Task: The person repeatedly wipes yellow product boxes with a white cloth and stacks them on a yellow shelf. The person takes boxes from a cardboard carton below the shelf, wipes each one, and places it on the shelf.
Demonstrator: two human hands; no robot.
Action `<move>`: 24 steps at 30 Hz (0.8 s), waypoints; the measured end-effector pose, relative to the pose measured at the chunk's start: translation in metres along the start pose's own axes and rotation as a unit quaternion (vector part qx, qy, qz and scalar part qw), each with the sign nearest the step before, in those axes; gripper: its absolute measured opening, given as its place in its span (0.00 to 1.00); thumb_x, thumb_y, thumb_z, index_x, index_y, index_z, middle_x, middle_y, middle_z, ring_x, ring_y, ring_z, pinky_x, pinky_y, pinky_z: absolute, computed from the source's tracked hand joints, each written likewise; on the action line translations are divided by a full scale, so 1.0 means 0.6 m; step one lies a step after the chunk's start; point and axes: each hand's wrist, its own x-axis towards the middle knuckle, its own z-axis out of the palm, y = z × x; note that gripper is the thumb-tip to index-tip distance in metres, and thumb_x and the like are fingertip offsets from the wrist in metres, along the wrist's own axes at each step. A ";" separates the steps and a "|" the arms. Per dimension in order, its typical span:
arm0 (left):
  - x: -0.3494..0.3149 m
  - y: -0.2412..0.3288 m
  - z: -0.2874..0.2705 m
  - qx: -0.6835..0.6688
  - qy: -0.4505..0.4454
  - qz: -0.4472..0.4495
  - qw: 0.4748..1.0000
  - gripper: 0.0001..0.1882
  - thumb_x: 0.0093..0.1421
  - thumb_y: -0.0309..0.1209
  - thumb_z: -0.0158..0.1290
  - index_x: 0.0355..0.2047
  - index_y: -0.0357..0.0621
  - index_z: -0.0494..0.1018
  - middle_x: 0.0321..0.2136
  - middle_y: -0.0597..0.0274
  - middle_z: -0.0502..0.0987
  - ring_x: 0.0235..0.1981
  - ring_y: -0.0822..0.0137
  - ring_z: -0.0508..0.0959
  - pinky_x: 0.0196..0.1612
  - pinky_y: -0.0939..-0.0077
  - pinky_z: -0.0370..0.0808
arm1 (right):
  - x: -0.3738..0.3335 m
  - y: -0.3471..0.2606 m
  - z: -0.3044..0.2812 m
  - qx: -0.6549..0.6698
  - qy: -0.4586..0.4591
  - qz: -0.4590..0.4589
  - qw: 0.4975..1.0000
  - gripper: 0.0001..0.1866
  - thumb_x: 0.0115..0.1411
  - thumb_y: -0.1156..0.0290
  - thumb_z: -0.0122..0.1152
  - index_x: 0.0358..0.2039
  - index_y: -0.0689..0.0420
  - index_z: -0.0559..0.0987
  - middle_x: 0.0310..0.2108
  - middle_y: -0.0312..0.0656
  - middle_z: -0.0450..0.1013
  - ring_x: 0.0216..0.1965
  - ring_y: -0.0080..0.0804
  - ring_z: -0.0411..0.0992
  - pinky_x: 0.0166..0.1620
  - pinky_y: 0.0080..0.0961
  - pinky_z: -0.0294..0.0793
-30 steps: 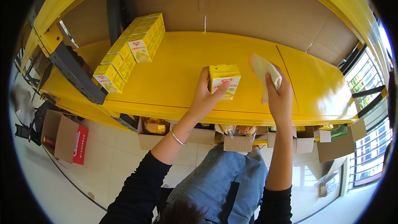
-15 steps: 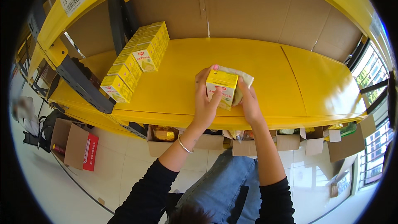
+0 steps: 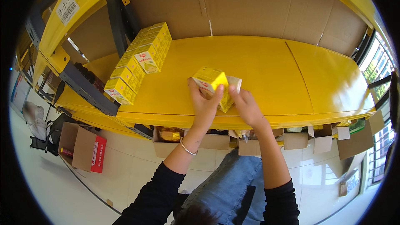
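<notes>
Over the front part of the yellow shelf, my left hand (image 3: 204,106) grips a small yellow-and-white drink carton (image 3: 209,76), its fingers on the left side and the thumb across the near face. The carton is tilted, with its yellow top and side showing. My right hand (image 3: 250,109) is closed on a pale cloth (image 3: 235,82) at the carton's right side. Most of the cloth is hidden behind the carton and the fingers. To the left, several like cartons (image 3: 148,58) stand in close rows on the shelf.
The yellow shelf (image 3: 258,66) has a cardboard back wall (image 3: 254,8) and a dark upright (image 3: 87,85) at left. Below its front edge are open cardboard boxes (image 3: 214,141) with goods. A brown box (image 3: 77,146) stands on the floor at left, with a person (image 3: 35,118) beyond.
The carton has turned in my left hand, so its side now faces right. My right hand with the cloth has shifted down and round the carton's right side. The view has moved slightly.
</notes>
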 end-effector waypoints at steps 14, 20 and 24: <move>0.012 0.009 -0.022 -0.282 0.142 -0.154 0.936 0.24 0.60 0.48 0.45 0.51 0.45 0.63 0.44 0.59 0.71 0.46 0.62 0.72 0.50 0.66 0.69 | 0.005 0.021 0.007 -0.019 0.232 0.015 0.972 0.23 0.65 0.56 0.44 0.27 0.67 0.73 0.12 0.48 0.64 0.15 0.33 0.63 0.23 0.31 0.64; 0.012 0.006 -0.019 -0.246 -0.032 -0.273 0.929 0.24 0.61 0.47 0.47 0.49 0.42 0.65 0.42 0.58 0.73 0.42 0.67 0.75 0.45 0.71 0.73 | 0.009 0.026 0.010 0.117 0.222 -0.115 0.961 0.20 0.66 0.60 0.42 0.44 0.67 0.71 0.34 0.46 0.73 0.34 0.31 0.69 0.41 0.24 0.67; 0.014 0.013 -0.008 -0.256 -0.076 -0.306 0.914 0.27 0.63 0.50 0.43 0.52 0.41 0.63 0.45 0.57 0.72 0.45 0.66 0.74 0.49 0.71 0.71 | 0.019 0.026 0.021 0.165 0.120 -0.229 0.952 0.21 0.66 0.62 0.41 0.52 0.63 0.68 0.44 0.42 0.72 0.45 0.30 0.68 0.51 0.21 0.63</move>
